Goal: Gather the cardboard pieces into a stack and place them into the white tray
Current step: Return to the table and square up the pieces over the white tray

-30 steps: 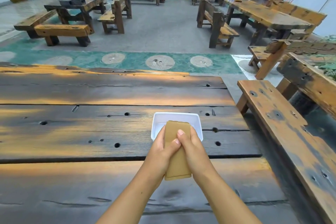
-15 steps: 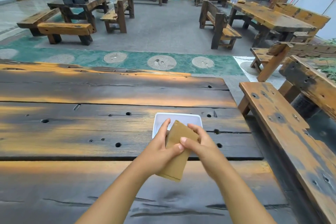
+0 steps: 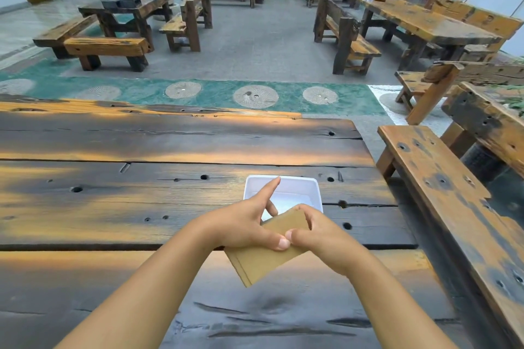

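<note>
A stack of brown cardboard pieces (image 3: 262,259) is held just above the dark wooden table (image 3: 141,207), turned diagonally with its long side running from lower left to upper right. My left hand (image 3: 243,224) grips its left side, thumb on top and index finger stretched out over the tray. My right hand (image 3: 317,232) grips the right side, thumb meeting the left thumb. The white tray (image 3: 300,187) lies on the table right behind the hands, its near part hidden by them and by the stack's far corner.
A worn wooden bench (image 3: 453,212) runs along the table's right end. Beyond the table's far edge lie a green floor strip (image 3: 215,93) with round stone discs and further wooden tables and benches.
The cardboard stack has turned clockwise from pointing straight ahead to a diagonal lie. Both hands have shifted their grip, and the left index finger now sticks out over the tray.
</note>
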